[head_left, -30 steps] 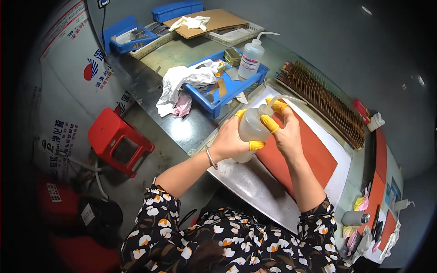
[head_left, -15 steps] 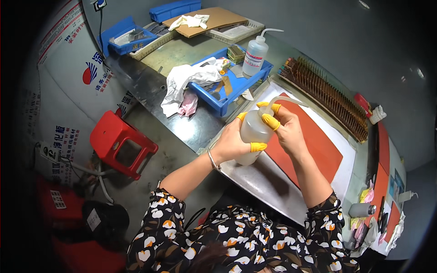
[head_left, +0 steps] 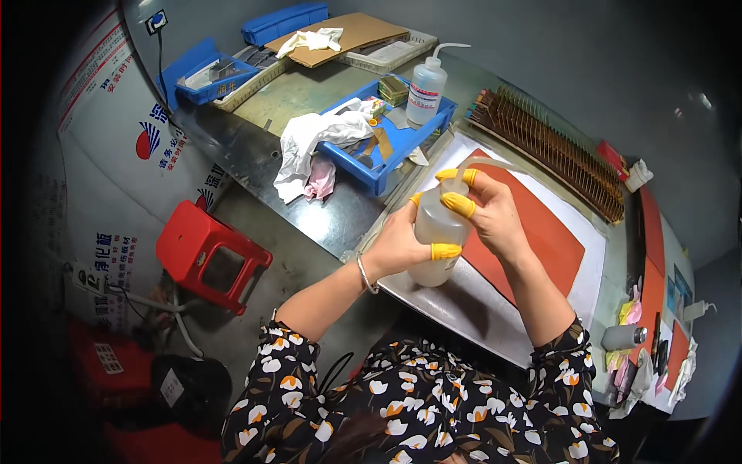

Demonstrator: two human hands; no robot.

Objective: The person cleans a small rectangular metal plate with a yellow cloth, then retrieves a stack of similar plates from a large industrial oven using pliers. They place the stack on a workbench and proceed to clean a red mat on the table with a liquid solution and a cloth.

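Both hands' fingers clamp the translucent squeeze bottle between them.

You are wearing the only camera on your head, and it is looking steeply down over your flower-patterned sleeves at the steel workbench, which is running slantwise from upper left to lower right. Your left hand and right hand are sitting close beneath the lens, near the middle of the frame. The fisheye is bending the bench edges and darkening the rim. At the left it is taking in the floor and a red plastic stool well below.
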